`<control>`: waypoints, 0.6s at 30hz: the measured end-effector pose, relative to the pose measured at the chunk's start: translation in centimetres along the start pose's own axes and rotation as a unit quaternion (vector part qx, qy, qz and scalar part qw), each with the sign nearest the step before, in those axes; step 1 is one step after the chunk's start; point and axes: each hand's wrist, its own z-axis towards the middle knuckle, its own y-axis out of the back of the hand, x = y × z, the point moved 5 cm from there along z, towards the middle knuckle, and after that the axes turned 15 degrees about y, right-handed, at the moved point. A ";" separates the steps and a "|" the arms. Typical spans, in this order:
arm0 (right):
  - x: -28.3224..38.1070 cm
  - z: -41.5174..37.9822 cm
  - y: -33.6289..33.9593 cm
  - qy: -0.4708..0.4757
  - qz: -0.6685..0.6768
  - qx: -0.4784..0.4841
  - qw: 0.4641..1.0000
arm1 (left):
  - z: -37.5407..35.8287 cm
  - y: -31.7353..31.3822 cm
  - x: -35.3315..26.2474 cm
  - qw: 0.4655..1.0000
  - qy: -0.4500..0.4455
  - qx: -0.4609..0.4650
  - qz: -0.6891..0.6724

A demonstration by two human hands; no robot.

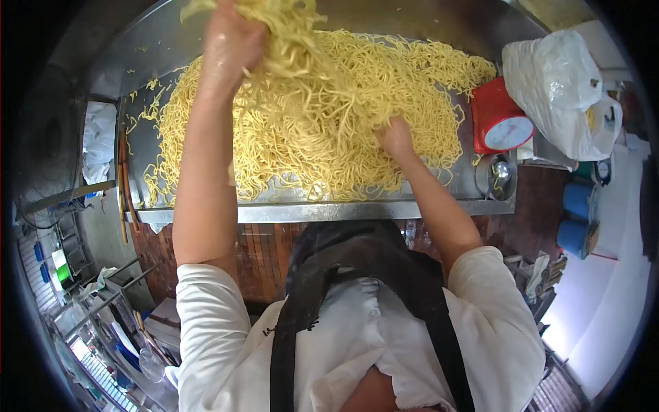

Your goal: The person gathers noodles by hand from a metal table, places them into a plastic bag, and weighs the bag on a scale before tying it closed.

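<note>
Stainless steel table (439,17) in what looks like a cramped kitchen workspace, brick-tiled front below the metal edge, wire racks off to the lower left.

The left hand (232,38) is raised high over the table, closed around a big clump of yellow noodles (322,117), with strands hanging down from the fist back into the heap. The right hand (396,137) is lower, pushed down into the pile near its front edge; its fingers are buried in the strands, so I can't tell whether it's actually gripping anything.

The noodles cover most of the tabletop, a thick loose mound from left to right, with a few stray strands scattered toward the left side.

Just to the right of the heap sits a red scale (499,118) with a round white dial, a small metal bowl (495,176) in front of it, and a white plastic bag (559,86) beside it. The person wears a white shirt and dark apron.
</note>
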 end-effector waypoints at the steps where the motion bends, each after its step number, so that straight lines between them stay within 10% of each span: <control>1: 2.2 1.3 1.3 -0.071 0.026 0.025 0.997 | 0.1 -1.2 3.7 0.998 0.041 0.008 0.038; 6: 11.0 4.7 12.7 0.147 0.123 -0.090 0.977 | -4.2 -5.4 15.1 0.979 0.045 0.066 0.189; 12: 2.3 -1.3 0.6 0.032 -0.157 0.100 0.982 | -13.0 -11.5 25.4 0.964 0.079 0.095 0.235; 15: 3.4 1.9 -2.9 0.064 0.033 0.018 0.997 | -11.5 -15.1 21.9 0.970 0.065 0.203 0.121; 18: 12.5 6.9 6.1 0.066 0.062 -0.063 0.994 | -6.8 -11.7 10.5 0.990 0.059 0.114 0.066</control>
